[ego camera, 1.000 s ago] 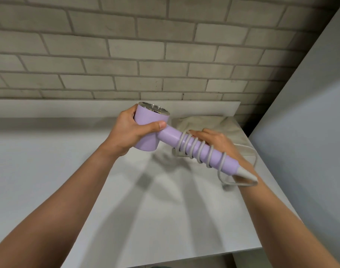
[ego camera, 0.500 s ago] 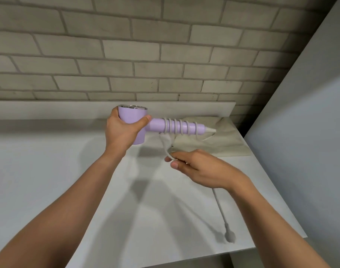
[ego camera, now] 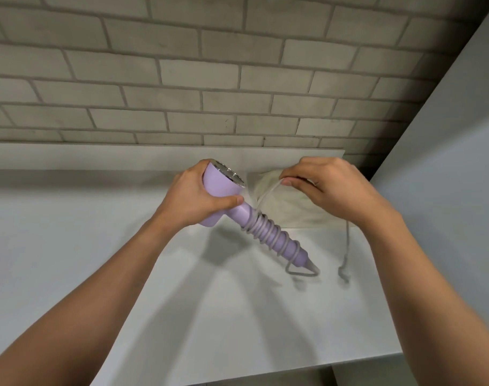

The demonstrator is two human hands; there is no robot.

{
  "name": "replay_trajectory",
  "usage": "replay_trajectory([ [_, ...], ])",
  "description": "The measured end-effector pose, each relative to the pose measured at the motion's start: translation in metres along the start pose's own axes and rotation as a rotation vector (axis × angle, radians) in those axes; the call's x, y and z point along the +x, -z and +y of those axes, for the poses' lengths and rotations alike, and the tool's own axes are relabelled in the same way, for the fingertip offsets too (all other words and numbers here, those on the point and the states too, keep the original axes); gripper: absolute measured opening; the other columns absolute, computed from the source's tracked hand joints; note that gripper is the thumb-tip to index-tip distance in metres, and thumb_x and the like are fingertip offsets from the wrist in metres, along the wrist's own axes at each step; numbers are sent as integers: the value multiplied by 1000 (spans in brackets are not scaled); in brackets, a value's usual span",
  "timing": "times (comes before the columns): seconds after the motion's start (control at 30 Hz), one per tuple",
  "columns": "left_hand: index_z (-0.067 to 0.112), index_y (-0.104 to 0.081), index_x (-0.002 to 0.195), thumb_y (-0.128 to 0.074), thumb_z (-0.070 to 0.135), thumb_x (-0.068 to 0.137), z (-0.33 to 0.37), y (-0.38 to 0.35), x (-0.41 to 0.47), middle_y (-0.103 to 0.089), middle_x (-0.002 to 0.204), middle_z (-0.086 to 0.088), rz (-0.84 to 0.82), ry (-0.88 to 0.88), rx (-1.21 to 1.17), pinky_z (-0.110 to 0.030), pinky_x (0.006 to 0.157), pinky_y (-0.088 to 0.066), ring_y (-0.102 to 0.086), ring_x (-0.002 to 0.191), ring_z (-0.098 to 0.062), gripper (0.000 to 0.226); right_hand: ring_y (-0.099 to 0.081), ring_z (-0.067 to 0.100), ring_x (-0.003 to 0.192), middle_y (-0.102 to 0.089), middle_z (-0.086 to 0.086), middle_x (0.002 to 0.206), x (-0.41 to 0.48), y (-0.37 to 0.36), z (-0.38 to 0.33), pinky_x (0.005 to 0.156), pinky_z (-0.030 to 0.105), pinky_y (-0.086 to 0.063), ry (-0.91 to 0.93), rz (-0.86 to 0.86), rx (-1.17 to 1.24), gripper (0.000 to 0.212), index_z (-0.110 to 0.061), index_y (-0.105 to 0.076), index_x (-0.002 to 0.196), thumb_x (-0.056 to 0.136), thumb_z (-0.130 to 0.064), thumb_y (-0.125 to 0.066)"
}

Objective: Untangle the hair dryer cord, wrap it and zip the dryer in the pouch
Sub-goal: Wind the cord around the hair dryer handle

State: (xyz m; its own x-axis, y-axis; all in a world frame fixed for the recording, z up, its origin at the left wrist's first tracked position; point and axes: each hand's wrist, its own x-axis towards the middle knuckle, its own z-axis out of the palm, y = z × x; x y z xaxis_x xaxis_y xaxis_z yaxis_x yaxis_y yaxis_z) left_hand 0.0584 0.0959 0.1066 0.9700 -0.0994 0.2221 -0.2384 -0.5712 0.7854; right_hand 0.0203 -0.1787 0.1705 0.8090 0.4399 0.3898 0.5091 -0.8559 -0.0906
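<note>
My left hand (ego camera: 194,197) grips the head of a lilac hair dryer (ego camera: 219,188), held above the white counter with its handle slanting down to the right. A pale grey cord (ego camera: 274,236) is coiled in several turns around the handle. My right hand (ego camera: 325,188) pinches the free stretch of cord up behind the handle, near the dryer's head. The loose end with the plug (ego camera: 343,270) hangs down from that hand over the counter. A cream fabric pouch (ego camera: 290,210) lies flat on the counter behind the dryer, partly hidden by my right hand.
The white counter (ego camera: 209,316) ends at a front edge low in view and has a low white upstand against a grey brick wall (ego camera: 209,79). A tall pale grey panel (ego camera: 454,176) stands at the right side.
The dryer handle has swung from level, pointing right, to slanting down toward me. My right hand rose from in front of the dryer to behind it, carrying the cord up. More turns lie on the handle.
</note>
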Motion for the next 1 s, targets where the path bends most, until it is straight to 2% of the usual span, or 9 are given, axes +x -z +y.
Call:
replay_trajectory([
  [0.07,30,-63,103,-93,50,61,3,9,-2,-71,96,15,-34,-8,-44,-33,74,-57,-67,92,-10,56,-63,18,81,-66,-12,94,2,-2,9,61,30,-43,4,35,-2,26,-29,-75,115,103,-45,-57],
  [0.17,29,-67,104,-94,49,58,7,21,-2,-74,98,13,-106,-11,-148,-39,78,-61,-70,92,-11,57,-54,10,73,-62,-13,88,3,-7,15,60,37,-49,8,38,64,26,-29,-76,116,102,-45,-60],
  [0.3,21,-70,107,-91,49,54,11,30,-2,-77,102,5,-185,3,-308,-47,83,-62,-74,97,-21,65,-58,11,72,-66,-6,86,6,-21,19,68,40,-53,5,50,165,27,-23,-77,118,101,-38,-63],
  [0.47,9,-69,113,-91,40,55,14,28,-3,-78,105,-4,-189,30,-523,-33,74,-61,-75,92,-21,69,-61,2,78,-68,-14,89,0,-39,15,77,28,-53,-19,104,285,27,-21,-77,119,100,-33,-64],
  [0.57,9,-69,109,-90,37,55,16,24,-3,-78,99,-3,-165,68,-638,-31,70,-60,-75,87,-20,65,-64,1,86,-71,-13,96,-8,-55,13,84,32,-54,-23,63,289,30,-22,-74,124,101,-37,-62],
  [0.7,11,-71,105,-91,38,55,21,17,1,-78,97,-3,-53,145,-745,-36,72,-62,-75,85,-21,60,-68,16,96,-70,-4,94,-39,-82,7,96,40,-52,-386,29,475,75,-13,-73,113,80,-80,-63],
  [0.8,12,-73,105,-93,31,67,25,10,7,-78,98,-3,108,212,-771,-36,75,-63,-75,85,-18,47,-58,-4,81,-61,-23,88,-23,-89,-23,89,22,-44,-271,-132,471,42,-23,-61,139,106,-47,-49],
  [0.9,17,-73,104,-93,30,72,20,4,13,-78,96,3,257,240,-738,-31,72,-61,-74,83,-12,40,-60,7,81,-65,-7,86,-16,-81,-51,80,12,-45,-188,-250,522,45,-34,-42,154,109,-39,-44],
  [1.0,19,-68,105,-95,44,63,8,2,17,-75,99,6,377,239,-573,-31,74,-60,-72,87,-11,56,-59,14,79,-63,0,81,-26,-68,-62,75,19,-47,-151,-375,538,38,-33,-48,147,109,-35,-45],
])
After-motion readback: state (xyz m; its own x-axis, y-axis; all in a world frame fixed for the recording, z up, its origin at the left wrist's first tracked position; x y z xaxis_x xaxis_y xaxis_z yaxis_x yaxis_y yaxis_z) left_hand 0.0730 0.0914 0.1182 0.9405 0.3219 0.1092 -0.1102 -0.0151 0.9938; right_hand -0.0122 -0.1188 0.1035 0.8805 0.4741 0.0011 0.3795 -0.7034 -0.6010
